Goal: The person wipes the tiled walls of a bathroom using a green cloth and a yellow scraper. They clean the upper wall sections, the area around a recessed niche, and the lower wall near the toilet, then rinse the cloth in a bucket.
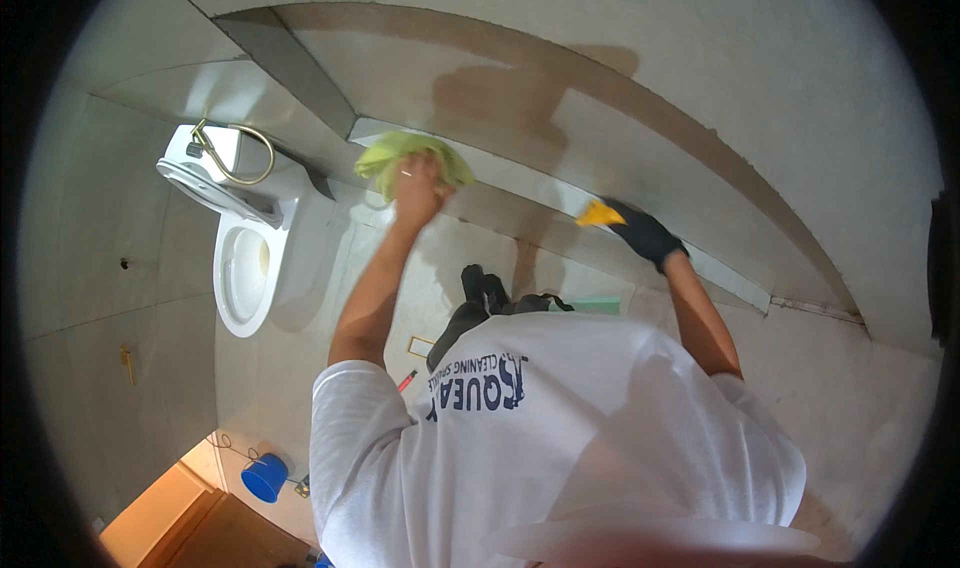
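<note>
My left hand, bare with a ring on one finger, presses a crumpled lime-green cloth against the left end of a long pale ledge. The ledge runs along the bottom of a wall recess. My right hand wears a black glove and rests at the ledge farther right. A yellow patch shows at its fingertips; blur hides whether that is a held item or part of the glove.
A white toilet with a raised lid and a coiled hose stands left. A small gold-coloured frame and a red tool lie on the floor near my legs. A blue bucket stands by the doorway at lower left.
</note>
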Demonstrator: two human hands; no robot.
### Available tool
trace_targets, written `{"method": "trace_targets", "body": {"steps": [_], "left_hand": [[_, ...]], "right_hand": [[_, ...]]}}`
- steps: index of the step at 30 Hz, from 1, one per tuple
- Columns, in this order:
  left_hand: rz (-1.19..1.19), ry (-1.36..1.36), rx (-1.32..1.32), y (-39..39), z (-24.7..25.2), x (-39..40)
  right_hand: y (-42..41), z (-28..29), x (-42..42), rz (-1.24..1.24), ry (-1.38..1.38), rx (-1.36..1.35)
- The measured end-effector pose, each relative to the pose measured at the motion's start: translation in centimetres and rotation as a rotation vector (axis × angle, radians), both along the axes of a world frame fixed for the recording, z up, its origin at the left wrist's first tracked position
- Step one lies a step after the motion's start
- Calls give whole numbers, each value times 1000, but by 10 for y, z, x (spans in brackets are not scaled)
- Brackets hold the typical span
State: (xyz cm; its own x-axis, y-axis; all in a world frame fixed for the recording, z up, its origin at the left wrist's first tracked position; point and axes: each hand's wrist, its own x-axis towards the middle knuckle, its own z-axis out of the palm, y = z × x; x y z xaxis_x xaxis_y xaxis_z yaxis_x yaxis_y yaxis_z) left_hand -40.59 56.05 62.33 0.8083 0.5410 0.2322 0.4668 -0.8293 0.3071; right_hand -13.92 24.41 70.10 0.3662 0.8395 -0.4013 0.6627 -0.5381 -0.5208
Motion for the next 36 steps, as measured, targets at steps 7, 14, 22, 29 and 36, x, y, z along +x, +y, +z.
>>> {"method": "trace_targets", "body": {"steps": [7, 14, 22, 29, 36], "left_hand": [[-581, -297, -119, -162, 13, 110], [-410, -155, -16, -87, 3, 74], [240, 45, 157, 67, 16, -25], [478, -8, 362, 83, -9, -13], [423, 2, 334, 88, -16, -17]], "right_hand": [[-50, 60, 1, -356, 44, -36], [-13, 56, -12, -88, 27, 95], [119, 3, -70, 175, -142, 62], [257, -6, -122, 209, -66, 61], [245, -16, -102, 262, -15, 54]]}}
